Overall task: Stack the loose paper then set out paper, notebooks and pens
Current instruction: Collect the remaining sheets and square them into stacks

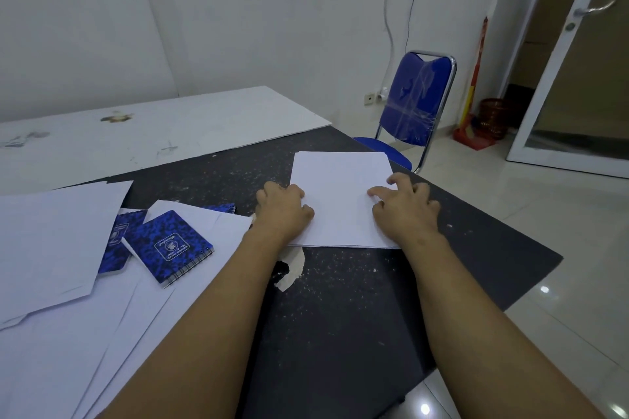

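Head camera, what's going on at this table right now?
A person has both hands on a paper stack on the dark table, apparently squaring it. The left hand curls at its left edge, thumb on top. The right hand rests spread fingers on its right side. Loose sheets lie scattered to the left with blue notebooks among them. No pens show.

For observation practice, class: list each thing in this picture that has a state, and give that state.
Paper stack: flat, squared, under both hands.
Left hand: grips stack's left edge.
Right hand: fingers spread, resting on stack.
Loose sheets: scattered, overlapping.
Spiral notebook: closed, lying on sheets.
Second notebook: closed, partly covered by a sheet.
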